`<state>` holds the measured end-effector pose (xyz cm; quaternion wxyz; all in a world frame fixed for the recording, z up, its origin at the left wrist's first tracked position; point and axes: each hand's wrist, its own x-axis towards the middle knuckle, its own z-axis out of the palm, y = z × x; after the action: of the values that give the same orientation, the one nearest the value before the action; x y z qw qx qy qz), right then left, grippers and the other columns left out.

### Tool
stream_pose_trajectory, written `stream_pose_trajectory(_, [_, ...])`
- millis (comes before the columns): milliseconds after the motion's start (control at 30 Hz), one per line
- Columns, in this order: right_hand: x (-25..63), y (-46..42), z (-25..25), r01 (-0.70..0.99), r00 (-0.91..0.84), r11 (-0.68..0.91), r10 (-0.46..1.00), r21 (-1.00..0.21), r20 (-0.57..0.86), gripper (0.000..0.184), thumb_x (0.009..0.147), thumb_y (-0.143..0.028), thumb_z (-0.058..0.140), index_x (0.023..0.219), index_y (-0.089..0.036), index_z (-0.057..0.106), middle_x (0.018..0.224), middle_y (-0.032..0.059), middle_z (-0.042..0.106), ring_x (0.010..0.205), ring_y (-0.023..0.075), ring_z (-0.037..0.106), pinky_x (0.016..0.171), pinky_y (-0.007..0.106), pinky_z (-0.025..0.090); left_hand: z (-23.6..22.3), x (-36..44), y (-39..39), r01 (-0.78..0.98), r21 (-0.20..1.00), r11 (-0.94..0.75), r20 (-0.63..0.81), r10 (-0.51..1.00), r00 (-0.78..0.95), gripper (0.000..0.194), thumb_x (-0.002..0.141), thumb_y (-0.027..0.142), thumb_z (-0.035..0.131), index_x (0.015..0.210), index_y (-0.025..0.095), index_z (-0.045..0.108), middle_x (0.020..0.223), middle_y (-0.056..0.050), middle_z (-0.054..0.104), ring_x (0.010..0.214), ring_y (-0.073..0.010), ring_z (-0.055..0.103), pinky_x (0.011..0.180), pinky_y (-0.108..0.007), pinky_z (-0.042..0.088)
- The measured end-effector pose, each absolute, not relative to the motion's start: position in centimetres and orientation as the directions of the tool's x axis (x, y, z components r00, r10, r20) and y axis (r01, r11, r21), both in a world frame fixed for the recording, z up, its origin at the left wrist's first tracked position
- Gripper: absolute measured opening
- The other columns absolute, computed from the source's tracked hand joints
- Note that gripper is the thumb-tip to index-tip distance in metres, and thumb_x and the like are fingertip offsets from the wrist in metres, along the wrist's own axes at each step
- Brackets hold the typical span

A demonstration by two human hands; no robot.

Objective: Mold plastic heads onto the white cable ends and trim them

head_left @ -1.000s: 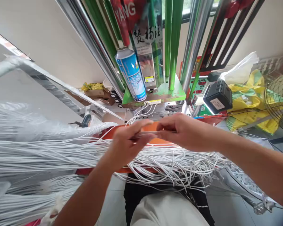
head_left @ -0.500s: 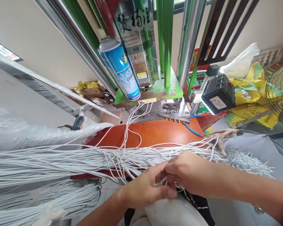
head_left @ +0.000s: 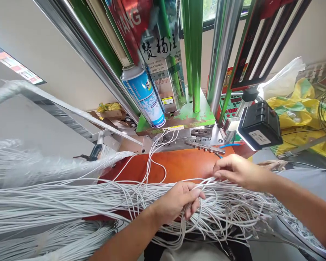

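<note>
Long white cables (head_left: 70, 199) lie in a thick bundle across the orange work surface (head_left: 179, 163). Over their right part, my left hand (head_left: 183, 199) is closed around a few of the cables, which loop down below its fingers. My right hand (head_left: 237, 172) is to the right and a bit farther off, its fingertips pinched on cable ends that stretch between both hands. Just beyond it lie blue-handled pliers (head_left: 229, 145), partly hidden by that hand, beside a metal strip with small pegs (head_left: 205, 146). Several cables run up into the machine's metal mould (head_left: 176, 136).
A blue and white spray can (head_left: 145, 98) stands on the green machine plate (head_left: 190, 117). To the right are a black lamp box (head_left: 259, 125) and yellow bags (head_left: 296, 112). Plastic-wrapped cables (head_left: 51, 163) rest at left, with more coils (head_left: 57, 239) lower down.
My hands have moved apart from close to my lap. The right went forward and right, the left slightly forward, with cables now stretched between them. The view has tilted up a little.
</note>
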<state>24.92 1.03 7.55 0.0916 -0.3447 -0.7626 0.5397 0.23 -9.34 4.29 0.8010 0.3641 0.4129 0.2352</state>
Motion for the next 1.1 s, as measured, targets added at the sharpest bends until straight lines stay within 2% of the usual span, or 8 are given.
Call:
stream_pose_trajectory(300, [20.4,2.4,4.1,0.015,-0.47,-0.112,0.876,-0.994,-0.106,0.051,0.093,-0.068,0.067,0.108,-0.019,0.074,0.11,0.0111,0.077,0.099,0.0265,0.074,0.09,0.041,0.06,4.8,1.8,-3.7,-0.16,0.76,0.63,-0.469,0.702,0.536,0.045,0.088,0.056,0.078,0.095,0.014,0.064,0.067,0.002,0.061,0.045,-0.0061,0.051,0.045,-0.018,0.043])
stream_pose_trajectory(467, [19.2,3.1,2.6,-0.154,-0.304,-0.176,0.945,-0.972,-0.123,0.056,0.103,-0.069,0.047,0.13,-0.022,0.062,0.137,0.0163,0.069,0.123,0.028,0.07,0.104,0.048,0.057,4.9,1.0,-1.0,-0.073,0.758,0.648,-0.503,0.652,0.567,0.047,0.083,0.056,0.082,0.091,0.013,0.065,0.07,-0.001,0.064,0.05,-0.0083,0.059,0.049,-0.02,0.049])
stream_pose_trajectory(600, [19.2,3.0,1.9,-0.281,-0.369,-0.229,0.922,-0.932,-0.115,0.048,0.103,-0.063,0.051,0.127,-0.022,0.062,0.129,0.0159,0.073,0.117,0.0297,0.073,0.106,0.053,0.056,4.2,0.5,-0.2,-0.052,0.753,0.656,-0.51,0.632,0.584,0.049,0.079,0.056,0.085,0.091,0.013,0.064,0.072,-0.003,0.067,0.053,-0.0123,0.064,0.049,-0.023,0.051])
stream_pose_trajectory(667, [20.1,3.0,1.2,-0.142,-0.186,-0.053,0.982,-0.988,-0.026,0.041,0.104,-0.058,0.051,0.124,-0.023,0.062,0.124,0.0134,0.074,0.115,0.0291,0.073,0.108,0.054,0.054,3.5,-0.1,0.0,-0.082,0.75,0.656,-0.51,0.653,0.559,0.048,0.082,0.056,0.084,0.092,0.013,0.065,0.069,-0.001,0.065,0.047,-0.0086,0.057,0.043,-0.019,0.042])
stream_pose_trajectory(733, [21.4,3.2,0.2,0.265,-0.047,0.172,0.985,-0.949,0.166,0.033,0.105,-0.049,0.051,0.12,-0.023,0.063,0.121,0.0128,0.072,0.116,0.0306,0.068,0.109,0.056,0.05,2.6,-0.7,0.2,-0.145,0.751,0.645,-0.506,0.702,0.502,0.046,0.084,0.054,0.083,0.094,0.013,0.065,0.063,0.003,0.059,0.041,-0.0035,0.043,0.038,-0.016,0.028])
stream_pose_trajectory(833, [23.0,3.5,-1.4,0.772,-0.182,0.342,0.926,-0.535,0.33,0.032,0.105,-0.037,0.047,0.121,-0.019,0.068,0.118,0.0151,0.069,0.112,0.0352,0.06,0.101,0.056,0.05,1.5,-1.4,0.5,-0.233,0.772,0.591,-0.487,0.786,0.381,0.048,0.081,0.053,0.086,0.097,0.012,0.066,0.067,0.004,0.057,0.046,-0.003,0.044,0.04,-0.015,0.03])
stream_pose_trajectory(967, [23.7,3.5,-2.0,0.906,-0.26,0.352,0.9,-0.234,0.348,0.035,0.107,-0.031,0.044,0.119,-0.015,0.072,0.106,0.0158,0.068,0.099,0.0353,0.057,0.085,0.049,0.05,0.9,-1.3,0.7,-0.204,0.839,0.504,-0.443,0.851,0.283,0.055,0.075,0.055,0.09,0.097,0.011,0.067,0.074,-0.001,0.064,0.057,-0.01,0.061,0.052,-0.022,0.052])
stream_pose_trajectory(1100, [23.4,2.0,-1.3,0.879,-0.314,0.395,0.901,-0.265,0.301,0.034,0.108,-0.035,0.041,0.114,-0.017,0.069,0.098,0.0133,0.071,0.089,0.0325,0.063,0.078,0.045,0.05,0.7,-0.7,0.5,-0.156,0.856,0.494,-0.442,0.853,0.278,0.057,0.075,0.06,0.088,0.093,0.011,0.065,0.072,-0.002,0.067,0.054,-0.0121,0.063,0.051,-0.025,0.054])
